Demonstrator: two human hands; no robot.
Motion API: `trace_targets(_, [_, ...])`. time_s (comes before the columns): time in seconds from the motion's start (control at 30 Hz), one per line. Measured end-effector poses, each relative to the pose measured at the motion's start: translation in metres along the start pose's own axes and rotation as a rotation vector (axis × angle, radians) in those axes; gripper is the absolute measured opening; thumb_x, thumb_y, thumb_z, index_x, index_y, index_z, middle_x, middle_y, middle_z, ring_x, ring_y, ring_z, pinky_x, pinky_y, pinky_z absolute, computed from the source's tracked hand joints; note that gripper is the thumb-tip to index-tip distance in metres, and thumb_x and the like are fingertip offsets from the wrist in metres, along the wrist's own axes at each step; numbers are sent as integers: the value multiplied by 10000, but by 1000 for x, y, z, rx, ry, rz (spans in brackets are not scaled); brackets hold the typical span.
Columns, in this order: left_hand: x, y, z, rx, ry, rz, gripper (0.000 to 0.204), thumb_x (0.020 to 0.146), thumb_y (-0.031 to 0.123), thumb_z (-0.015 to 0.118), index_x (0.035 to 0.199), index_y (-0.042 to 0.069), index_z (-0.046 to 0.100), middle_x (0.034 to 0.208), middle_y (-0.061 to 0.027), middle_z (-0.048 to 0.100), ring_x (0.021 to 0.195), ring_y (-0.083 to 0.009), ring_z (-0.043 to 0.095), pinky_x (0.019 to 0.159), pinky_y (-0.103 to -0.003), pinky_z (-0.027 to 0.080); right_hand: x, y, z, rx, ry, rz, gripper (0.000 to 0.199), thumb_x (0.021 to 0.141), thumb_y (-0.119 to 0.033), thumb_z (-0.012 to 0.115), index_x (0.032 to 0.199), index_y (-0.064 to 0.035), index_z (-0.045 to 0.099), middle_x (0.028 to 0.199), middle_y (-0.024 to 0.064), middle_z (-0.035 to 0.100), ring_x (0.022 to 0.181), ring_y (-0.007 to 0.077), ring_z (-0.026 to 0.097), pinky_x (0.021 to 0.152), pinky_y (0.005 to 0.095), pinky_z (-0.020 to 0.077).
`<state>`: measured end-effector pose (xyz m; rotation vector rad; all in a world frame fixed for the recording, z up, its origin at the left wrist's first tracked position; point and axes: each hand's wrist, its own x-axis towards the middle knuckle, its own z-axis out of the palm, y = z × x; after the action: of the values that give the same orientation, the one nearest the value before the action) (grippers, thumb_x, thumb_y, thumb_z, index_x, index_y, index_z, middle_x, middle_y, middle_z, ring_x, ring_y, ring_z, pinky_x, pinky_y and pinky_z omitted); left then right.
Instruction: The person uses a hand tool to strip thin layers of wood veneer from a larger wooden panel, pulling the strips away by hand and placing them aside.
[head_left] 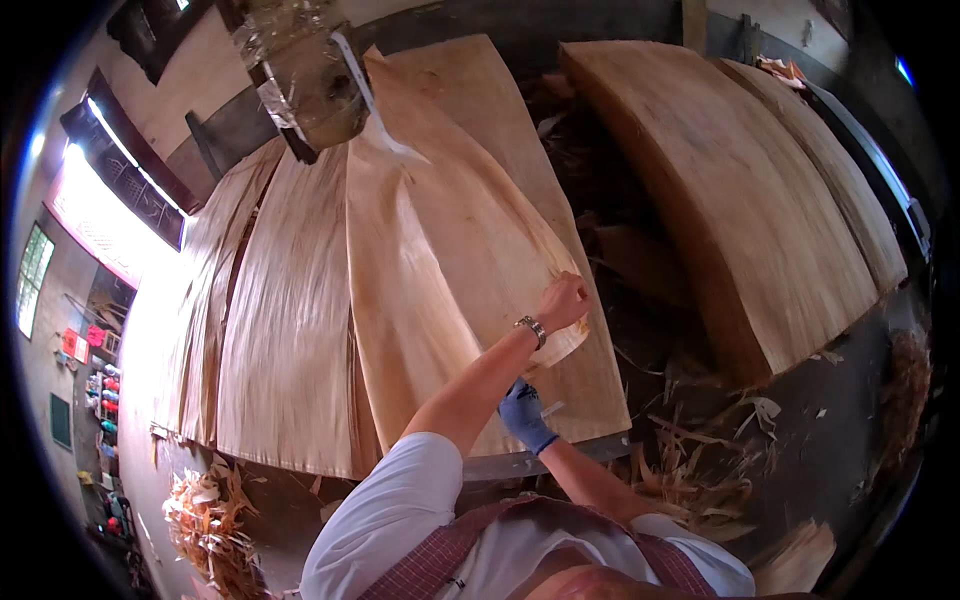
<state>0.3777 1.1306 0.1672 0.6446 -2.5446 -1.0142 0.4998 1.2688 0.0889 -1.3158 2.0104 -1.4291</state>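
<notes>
A large, thin sheet of wood veneer lies wavy and partly lifted over a flat stack of veneer. My bare left hand, with a metal watch on its wrist, reaches across to the sheet's right edge. Its fingers are closed in a pinch on that edge. Nearer to me, my right hand wears a blue glove and is closed beside the sheet's near right corner. A small pale, narrow piece sticks out of the glove; its kind cannot be made out.
More veneer stacks stand to the left, and a thick stack to the right across a dark gap. Wood shavings heap on the floor at left, others at right. A plastic-wrapped fixture hangs above the far end.
</notes>
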Motion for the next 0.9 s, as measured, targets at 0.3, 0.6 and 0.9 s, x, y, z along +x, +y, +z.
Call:
trace_targets(0.3, [-58, 151, -35, -128, 30, 221, 185, 882, 185, 658, 1015, 56, 676, 1058, -120, 648, 1006, -284, 637, 870, -375, 504, 32, 52, -139, 1052, -100, 496, 93, 926, -212, 627, 917, -144, 563, 741, -30, 590, 542, 77, 531, 402, 243, 376])
trace_targets(0.6, [-107, 200, 107, -331, -196, -209, 376, 921, 360, 638, 1052, 8, 666, 965, -89, 695, 909, -139, 625, 819, -309, 500, 43, 107, -429, 696, -21, 645, 304, 853, -440, 724, 818, -183, 567, 578, -46, 516, 429, 64, 458, 381, 228, 345])
trace_targets(0.9, [-142, 220, 298, -1479, -200, -919, 749, 889, 626, 552, 1370, 59, 467, 1243, -104, 602, 1160, -278, 551, 954, -487, 478, 36, 188, -722, 509, 166, 664, 309, 846, -448, 727, 946, -190, 590, 567, -20, 515, 401, 70, 435, 358, 236, 320])
